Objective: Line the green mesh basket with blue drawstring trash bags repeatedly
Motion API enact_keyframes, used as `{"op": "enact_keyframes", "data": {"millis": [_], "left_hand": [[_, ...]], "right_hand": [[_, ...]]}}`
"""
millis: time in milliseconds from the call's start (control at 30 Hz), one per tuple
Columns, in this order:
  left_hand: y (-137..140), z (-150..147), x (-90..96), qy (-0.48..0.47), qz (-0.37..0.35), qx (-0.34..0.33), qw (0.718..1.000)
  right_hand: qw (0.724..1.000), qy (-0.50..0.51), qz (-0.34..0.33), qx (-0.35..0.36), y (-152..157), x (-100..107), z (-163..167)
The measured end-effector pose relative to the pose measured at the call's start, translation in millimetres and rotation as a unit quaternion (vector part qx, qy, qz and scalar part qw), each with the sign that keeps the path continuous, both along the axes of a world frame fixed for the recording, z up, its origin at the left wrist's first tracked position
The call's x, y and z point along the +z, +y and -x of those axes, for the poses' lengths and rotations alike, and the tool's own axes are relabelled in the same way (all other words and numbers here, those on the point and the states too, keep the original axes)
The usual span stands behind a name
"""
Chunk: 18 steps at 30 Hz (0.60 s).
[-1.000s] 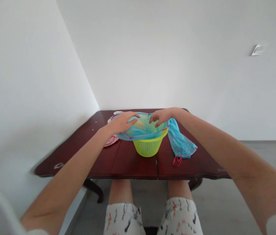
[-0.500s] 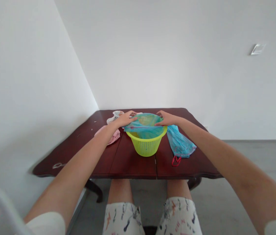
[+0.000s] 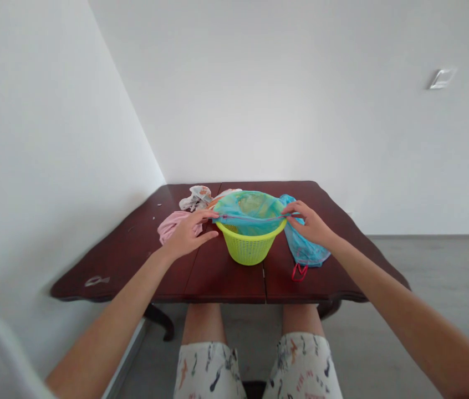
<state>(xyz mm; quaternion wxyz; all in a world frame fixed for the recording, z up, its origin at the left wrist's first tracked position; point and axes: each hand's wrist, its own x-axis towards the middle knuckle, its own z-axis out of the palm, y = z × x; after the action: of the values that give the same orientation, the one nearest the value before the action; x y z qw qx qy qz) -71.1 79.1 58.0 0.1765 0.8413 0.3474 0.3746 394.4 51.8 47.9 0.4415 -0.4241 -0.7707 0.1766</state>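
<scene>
A yellow-green plastic basket [image 3: 248, 250] with a perforated wall stands on the table. A thin translucent blue plastic bag [image 3: 251, 224] lines it, its pinkish drawstring edge stretched across the front of the opening. At the left end of that edge, my left hand [image 3: 187, 233] touches the bag with outstretched fingers, the thumb held apart below. My right hand [image 3: 310, 223] pinches the edge's other end between thumb and fingers, just right of the rim. Under and beside this hand lies another blue drawstring bag [image 3: 307, 249] with a red cord loop.
Left of the basket, a pink cloth [image 3: 172, 224] lies crumpled on the dark red wooden table [image 3: 226, 282]. Behind it are a crumpled white plastic bag [image 3: 197, 197] and something orange and white. A pale looped strip [image 3: 97, 281] rests near the left edge. White walls border the table.
Both hands have moved outward from the basket's opening toward me, the left to the left and the right to the right. The bag's front edge is now stretched straighter across the basket.
</scene>
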Motion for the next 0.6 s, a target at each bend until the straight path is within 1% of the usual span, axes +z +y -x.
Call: {"op": "enact_keyframes", "data": {"millis": [67, 133, 233, 300, 367, 433, 600], "left_hand": [[-6.0, -5.2, -9.0, -0.037, 0.005, 0.041, 0.998], [-9.1, -11.2, -18.6, -0.068, -0.016, 0.074, 0.995], [-12.7, -18.4, -34.1, -0.092, -0.108, 0.084, 0.986], [-15.8, -22.0, -44.3, -0.098, -0.170, 0.084, 0.977], [-19.6, -25.5, -53.3, -0.100, -0.200, 0.087, 0.971], [-23.4, -29.2, -60.0, -0.100, -0.205, 0.088, 0.970], [-27.9, -38.2, -67.7, -0.086, -0.212, 0.098, 0.969]], "right_hand": [[1.000, 0.012, -0.026, -0.014, -3.7, -5.1, 2.5], [0.998, 0.010, -0.065, -0.021, -5.5, -10.9, 6.3], [0.992, 0.031, -0.120, -0.041, -8.9, -24.1, 13.5], [0.988, 0.047, -0.138, -0.056, -12.9, -35.5, 18.7], [0.985, 0.059, -0.147, -0.061, -18.0, -47.3, 23.5], [0.985, 0.066, -0.147, -0.060, -23.0, -58.2, 27.2], [0.989, 0.052, -0.131, -0.038, -30.1, -75.5, 29.3]]}}
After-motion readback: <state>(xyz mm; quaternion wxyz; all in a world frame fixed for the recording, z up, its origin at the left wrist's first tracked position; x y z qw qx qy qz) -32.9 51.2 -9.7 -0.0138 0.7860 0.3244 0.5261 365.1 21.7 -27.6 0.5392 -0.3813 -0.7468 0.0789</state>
